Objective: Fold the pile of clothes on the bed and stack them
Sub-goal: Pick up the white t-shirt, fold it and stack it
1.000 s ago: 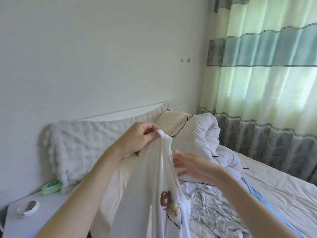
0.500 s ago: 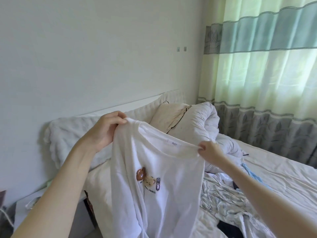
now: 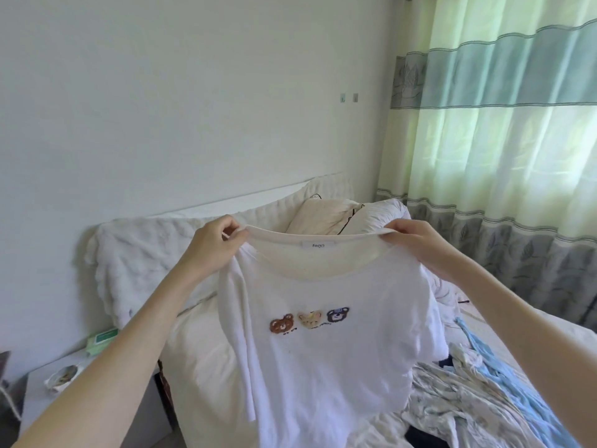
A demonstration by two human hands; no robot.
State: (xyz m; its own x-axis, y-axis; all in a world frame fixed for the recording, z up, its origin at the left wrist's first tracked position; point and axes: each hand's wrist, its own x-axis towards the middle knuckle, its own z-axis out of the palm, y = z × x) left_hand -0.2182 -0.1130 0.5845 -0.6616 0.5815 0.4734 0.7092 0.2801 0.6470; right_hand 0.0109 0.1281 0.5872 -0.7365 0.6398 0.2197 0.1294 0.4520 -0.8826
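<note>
— Since half a second back, both hands had pulled apart and up, and the white T-shirt (image 3: 326, 344) had gone from hanging half bunched to spreading out flat, front facing the camera.

— And the grip?

— The left hand (image 3: 213, 250) pinched the collar at the shirt's left shoulder, thumb and fingers curled round the fabric. The right hand (image 3: 416, 244) did the same at the right shoulder, fingers curled over the neckline. Collar stretched taut between them, label showing at the middle.

— Where was the shirt, then?

— Held up in the air over the bed (image 3: 529, 328), its hem hanging down out of view. Three little bear faces (image 3: 310, 320) sat in a row across the chest: brown, tan, dark blue. One sleeve hung folded down along the shirt's left edge.

— What lay around it?

— To the right of the shirt and lower, the pile of clothes (image 3: 468, 399) sat crumpled on the bed: a pale leaf-patterned piece, a light blue piece (image 3: 504, 376) beyond it, something dark peeking out underneath. Behind the shirt, a cream pillow (image 3: 323, 215) and a rolled white duvet (image 3: 384, 215) rested against the headboard. Left of the shirt, a fluffy white blanket (image 3: 139, 253) draped down, and below that a nightstand (image 3: 42, 392) carried a green packet (image 3: 101, 341) and a small dish (image 3: 63, 378). Well to the right, the striped curtain (image 3: 504, 140) glowed with daylight.
</note>
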